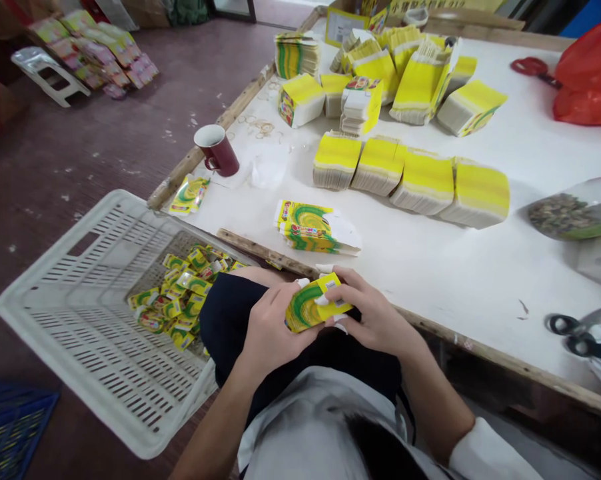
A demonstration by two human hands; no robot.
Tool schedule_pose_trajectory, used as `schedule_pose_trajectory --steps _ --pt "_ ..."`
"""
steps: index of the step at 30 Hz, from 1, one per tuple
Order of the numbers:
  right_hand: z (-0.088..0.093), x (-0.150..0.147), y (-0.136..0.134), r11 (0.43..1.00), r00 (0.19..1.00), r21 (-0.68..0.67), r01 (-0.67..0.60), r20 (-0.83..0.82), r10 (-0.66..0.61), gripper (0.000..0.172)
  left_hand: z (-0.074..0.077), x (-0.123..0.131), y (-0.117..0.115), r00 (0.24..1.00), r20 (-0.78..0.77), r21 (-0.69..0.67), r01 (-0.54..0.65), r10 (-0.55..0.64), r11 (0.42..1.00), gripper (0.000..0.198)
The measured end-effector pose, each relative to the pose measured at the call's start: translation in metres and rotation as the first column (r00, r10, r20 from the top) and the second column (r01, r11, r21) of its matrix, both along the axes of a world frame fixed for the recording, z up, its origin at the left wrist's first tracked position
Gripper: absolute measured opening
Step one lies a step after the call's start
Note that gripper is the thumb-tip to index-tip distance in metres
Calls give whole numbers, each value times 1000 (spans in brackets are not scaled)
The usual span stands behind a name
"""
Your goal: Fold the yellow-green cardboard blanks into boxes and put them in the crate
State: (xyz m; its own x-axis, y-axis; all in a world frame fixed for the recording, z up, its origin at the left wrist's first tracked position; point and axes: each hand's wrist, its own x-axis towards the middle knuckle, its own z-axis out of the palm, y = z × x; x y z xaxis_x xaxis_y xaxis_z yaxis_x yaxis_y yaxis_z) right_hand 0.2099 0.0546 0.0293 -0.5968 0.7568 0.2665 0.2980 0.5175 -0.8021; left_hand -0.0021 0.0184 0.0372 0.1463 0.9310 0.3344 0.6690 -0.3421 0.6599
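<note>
Head view, with clock directions taken from the held carton: the white plastic crate (63, 247) sat at nine o'clock, its floor partly covered by a jumble of small yellow-green boxes (180, 293), which looked like the finished share of the work. At ten o'clock a flat yellow packet (189, 195) lay at the desk's edge, and toward eleven stood a maroon mug (223, 153). The left hand (270, 320) gripped the carton (303, 308) by its lower-left end, over the person's lap and just off the desk (480, 267). The carton's long axis ran from eight o'clock to two, its plain yellow barcode end pointing to two; whether it was filled could not be told. At twelve lay a small pile of printed cartons (308, 227). The right hand (368, 313) had its fingers closed about the barcode end. Far bundles (373, 63) near one o'clock and a row of four yellow stacks (428, 180) between one and two suggested that much remained to be handled. Black-handled scissors (578, 333) lay at three.
</note>
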Motion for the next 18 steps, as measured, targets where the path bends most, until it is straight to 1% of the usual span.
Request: schedule_pose_trajectory --steps 1,2,3,4,5,6,7,8,9,10,11,12,13,14,16,18 --pt "-1 -5 -2 999 999 -18 37 -24 -37 30 -1 0 -1 1000 8 3 -10 10 1000 51" --pt "-2 -10 -4 997 996 -41 70 -57 -73 39 -2 1 -1 999 34 -9 -23 23 1000 52" --pt "-5 -15 -5 993 990 -71 94 -101 -101 50 -3 0 -1 995 92 -29 -43 45 999 54" --pt "-7 -19 -5 988 981 -107 107 -152 -123 62 -4 -2 -1 977 191 -51 -83 91 995 57" --pt "-10 -22 -2 982 968 -142 121 -201 -148 73 -3 -4 0 929 334 -62 -148 160 987 59" --pt "-12 -23 4 975 955 -166 150 -233 -186 77 -1 -8 2 828 511 -60 -235 232 970 60" --pt "-14 -25 12 963 941 -174 204 -236 -242 74 1 -13 4 667 690 -58 -336 281 940 61" --pt "-16 -26 22 945 924 -158 287 -215 -316 64 5 -17 7 472 831 -86 -415 295 906 60" --pt "-17 -26 34 914 899 -120 387 -172 -403 50 8 -22 10 281 919 -121 -462 275 878 63" --pt "-19 -28 46 874 867 -71 480 -113 -486 38 10 -26 12 130 955 -181 -456 266 871 67" --pt "-21 -30 57 830 828 -20 558 -48 -558 31 12 -28 13 44 954 -257 -392 297 883 70" --pt "-23 -32 67 791 791 24 611 23 -611 29 11 -29 14 -6 946 -307 -347 325 886 72" --pt "-25 -35 76 764 759 56 643 92 -645 29 9 -29 13 -15 933 -351 -273 361 896 71" --pt "-28 -38 82 749 734 77 658 156 -661 29 6 -27 11 3 923 -377 -198 385 905 68" --pt "-31 -43 89 744 711 92 661 240 -661 27 -3 -21 6 72 915 -395 -56 398 917 58" --pt "-33 -45 91 749 712 96 656 251 -656 24 -12 -15 2 147 911 -394 23 386 919 48"
